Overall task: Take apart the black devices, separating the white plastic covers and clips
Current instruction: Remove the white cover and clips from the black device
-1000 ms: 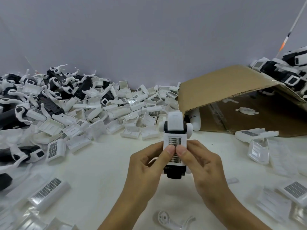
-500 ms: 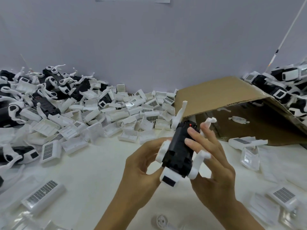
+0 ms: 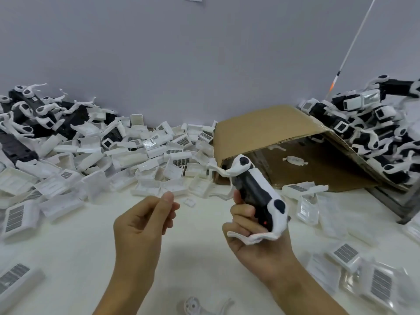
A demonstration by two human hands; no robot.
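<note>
Gripping a black device [image 3: 254,192] around its lower half, the right hand [image 3: 252,233] holds it raised above the white table [image 3: 193,251], tilted with its upper end pointing away toward the cardboard box [image 3: 268,130]. The device carries a white clip [image 3: 270,214] along its right side and curved white arms at both ends; a small red dot shows on the black body near the fingers. The left hand [image 3: 141,226] sits apart from the device, to its left, fingers loosely curled with the thumb meeting the fingertips; whether anything is pinched there cannot be determined. A heap of white plastic covers [image 3: 145,155] lies at the back of the table, left of the box, some showing grid-patterned faces. Further black devices with white clips are piled at far left [image 3: 27,119] and at far right [image 3: 381,133] against the wall. Loose covers lie on the table to the right [image 3: 345,253], and a single white clip [image 3: 195,306] rests at the near edge between the forearms.
</note>
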